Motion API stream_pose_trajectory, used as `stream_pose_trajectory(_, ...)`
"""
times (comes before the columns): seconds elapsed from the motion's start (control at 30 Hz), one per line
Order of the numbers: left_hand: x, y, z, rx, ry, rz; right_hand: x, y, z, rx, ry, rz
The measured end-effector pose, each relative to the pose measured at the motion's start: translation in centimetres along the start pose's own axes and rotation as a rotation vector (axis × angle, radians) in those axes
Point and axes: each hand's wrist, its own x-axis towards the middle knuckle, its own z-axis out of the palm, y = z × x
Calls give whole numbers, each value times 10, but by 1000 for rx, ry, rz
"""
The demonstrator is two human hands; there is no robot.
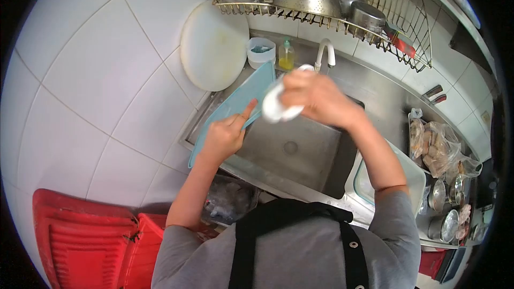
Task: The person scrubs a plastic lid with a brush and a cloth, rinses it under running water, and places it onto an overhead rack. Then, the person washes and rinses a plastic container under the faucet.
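My left hand (225, 135) grips the near edge of a light-blue flat plastic lid or tray (227, 108), its index finger stretched along the rim. The piece stands tilted over the left side of the steel sink (267, 152). My right hand (316, 96), blurred by motion, is closed on a soft-looking white scrubbing pad or cloth (273, 106) beside the lid's right edge. Its exact kind is smeared. Behind my hands stand a pump bottle of yellow liquid (286, 58) and a white tub (261, 53) with something blue-green inside.
A white faucet (325, 51) rises behind the sink. Above hangs a wire rack (300, 15) with steel pots and a colander (306, 1). A round white board (214, 48) leans on the tiles. At right are a shallow container (412, 182) and bagged food (436, 147); red plastic bins (85, 241) stand lower left.
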Motion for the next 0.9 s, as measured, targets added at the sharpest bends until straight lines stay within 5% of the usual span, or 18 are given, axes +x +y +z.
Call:
stream_pose_trajectory(0.13,2,-3,6,-45,42,23,4,-29,10,89,-190,-165)
stream_pose_trajectory(0.2,0,-1,5,-65,44,17,0,-10,12,64,-40,-107)
stream_pose_trajectory(0.27,-3,1,6,-80,49,12,0,6,2,65,-160,26)
stream_pose_trajectory(0.33,0,1,6,-85,65,18,7,-19,5,89,-164,-185)
stream_pose_trajectory(0.47,2,5,0,-98,45,-32,5,10,0,107,-166,-29)
stream_pose_trajectory(0.53,4,1,2,-108,92,34,8,-8,7,110,-75,-133)
stream_pose_trajectory(0.6,6,3,3,-189,111,50,16,-37,1,122,-308,-210)
stream_pose_trajectory(0.67,-6,-3,10,-86,68,38,-2,12,29,194,98,-113)
stream_pose_trajectory(0.77,-7,-3,1,34,50,40,-23,70,22,103,31,351)
stream_pose_trajectory(0.9,-1,-13,5,95,139,-35,-35,58,38,462,216,691)
